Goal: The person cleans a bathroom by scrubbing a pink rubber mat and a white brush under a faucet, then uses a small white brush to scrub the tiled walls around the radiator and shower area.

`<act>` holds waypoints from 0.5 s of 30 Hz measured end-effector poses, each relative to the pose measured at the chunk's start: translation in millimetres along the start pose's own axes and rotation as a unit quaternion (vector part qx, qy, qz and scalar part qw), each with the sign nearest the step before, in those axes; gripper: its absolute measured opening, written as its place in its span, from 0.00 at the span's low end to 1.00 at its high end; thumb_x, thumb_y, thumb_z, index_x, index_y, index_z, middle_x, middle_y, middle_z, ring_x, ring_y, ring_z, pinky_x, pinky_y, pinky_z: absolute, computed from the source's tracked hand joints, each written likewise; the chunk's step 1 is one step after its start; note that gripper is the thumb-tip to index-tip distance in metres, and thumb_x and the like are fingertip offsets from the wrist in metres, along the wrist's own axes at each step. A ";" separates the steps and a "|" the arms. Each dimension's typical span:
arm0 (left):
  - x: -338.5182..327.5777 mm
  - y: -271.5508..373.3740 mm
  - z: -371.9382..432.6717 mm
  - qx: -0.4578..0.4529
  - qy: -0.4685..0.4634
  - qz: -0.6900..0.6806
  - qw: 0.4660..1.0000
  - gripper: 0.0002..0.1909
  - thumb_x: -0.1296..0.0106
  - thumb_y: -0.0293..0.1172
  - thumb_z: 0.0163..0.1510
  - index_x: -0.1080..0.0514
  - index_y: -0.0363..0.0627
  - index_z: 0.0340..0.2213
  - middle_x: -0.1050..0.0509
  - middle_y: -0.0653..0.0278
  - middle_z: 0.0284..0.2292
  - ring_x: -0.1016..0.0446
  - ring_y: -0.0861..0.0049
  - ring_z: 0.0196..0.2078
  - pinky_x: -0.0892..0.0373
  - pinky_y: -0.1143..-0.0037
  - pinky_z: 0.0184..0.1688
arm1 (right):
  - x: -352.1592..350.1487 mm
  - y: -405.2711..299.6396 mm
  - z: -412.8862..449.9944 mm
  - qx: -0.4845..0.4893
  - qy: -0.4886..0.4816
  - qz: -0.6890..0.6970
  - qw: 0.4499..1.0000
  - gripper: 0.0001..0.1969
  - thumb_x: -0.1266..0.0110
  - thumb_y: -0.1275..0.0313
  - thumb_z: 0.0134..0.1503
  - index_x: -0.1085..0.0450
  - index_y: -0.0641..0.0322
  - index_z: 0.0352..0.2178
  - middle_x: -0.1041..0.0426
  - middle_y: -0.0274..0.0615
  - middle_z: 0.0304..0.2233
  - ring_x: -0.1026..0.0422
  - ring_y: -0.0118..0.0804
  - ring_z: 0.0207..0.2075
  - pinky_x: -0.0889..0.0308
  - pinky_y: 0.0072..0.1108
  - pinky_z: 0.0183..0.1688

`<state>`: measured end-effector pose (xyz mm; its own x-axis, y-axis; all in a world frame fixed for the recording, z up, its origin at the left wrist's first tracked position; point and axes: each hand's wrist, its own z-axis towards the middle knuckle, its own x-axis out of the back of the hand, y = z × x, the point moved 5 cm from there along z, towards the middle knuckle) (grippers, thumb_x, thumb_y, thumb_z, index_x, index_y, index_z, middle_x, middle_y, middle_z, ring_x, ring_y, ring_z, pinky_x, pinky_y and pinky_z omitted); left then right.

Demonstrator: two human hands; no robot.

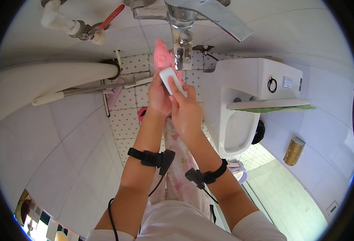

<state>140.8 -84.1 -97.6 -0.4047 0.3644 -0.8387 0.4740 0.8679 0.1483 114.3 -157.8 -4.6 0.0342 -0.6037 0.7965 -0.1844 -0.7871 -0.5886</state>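
My left hand [158, 98] holds a pink rubbery piece [163, 58] with round raised studs, likely a slipper, below the chrome faucet [183, 45]. Part of the pink piece is hidden behind the spout and my hands. In my right hand [186, 111] is a smooth white rounded block [171, 79], with the index finger stretched along it. The block overlaps the pink piece in view; its underside is hidden, so I cannot tell whether it is soap or a brush.
A red-handled valve [110, 18] juts from the wall at upper left. Below it a long-handled brush [97, 87] and a pink squeegee [115, 93] lean near the white basin edge or pipe [59, 72]. At right stands a toilet [240, 129] with raised lid.
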 end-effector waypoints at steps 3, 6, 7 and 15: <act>-0.7 -16.6 -3.0 -0.005 0.002 -0.019 1.000 0.16 0.69 0.39 0.60 0.37 0.44 0.43 0.30 0.62 0.40 0.31 0.73 0.41 0.35 0.72 0.45 | 1.9 5.2 14.8 0.026 0.014 -0.058 0.998 0.18 0.52 0.75 0.48 0.32 0.45 0.43 0.35 0.43 0.39 0.28 0.43 0.29 0.33 0.29 0.28; -0.4 -11.4 -4.5 -0.075 0.057 -0.003 0.996 0.17 0.69 0.38 0.60 0.39 0.43 0.45 0.31 0.62 0.41 0.31 0.72 0.42 0.35 0.70 0.46 | -6.7 10.9 45.2 0.008 0.004 -0.091 0.996 0.21 0.52 0.75 0.49 0.33 0.44 0.46 0.34 0.43 0.39 0.28 0.43 0.32 0.33 0.29 0.30; -6.3 -6.2 -4.9 -0.094 0.054 0.020 0.994 0.17 0.68 0.38 0.60 0.41 0.43 0.47 0.31 0.62 0.42 0.31 0.72 0.43 0.35 0.70 0.47 | -3.3 18.7 54.8 -0.015 0.029 -0.122 0.992 0.22 0.51 0.75 0.49 0.34 0.45 0.47 0.34 0.43 0.39 0.29 0.43 0.32 0.33 0.28 0.30; -18.6 0.1 -10.5 -0.075 -0.010 0.034 0.997 0.18 0.67 0.38 0.60 0.42 0.43 0.48 0.33 0.62 0.45 0.33 0.72 0.46 0.36 0.71 0.48 | 23.7 45.0 24.0 0.029 0.088 0.094 0.991 0.24 0.51 0.75 0.50 0.36 0.38 0.49 0.35 0.48 0.38 0.30 0.46 0.30 0.34 0.31 0.34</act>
<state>140.1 -87.3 -76.4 -0.3599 0.4185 -0.8339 0.3765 0.8829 0.2806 130.4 -210.6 -15.5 -0.1679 -0.7135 0.6802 -0.1148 -0.6712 -0.7324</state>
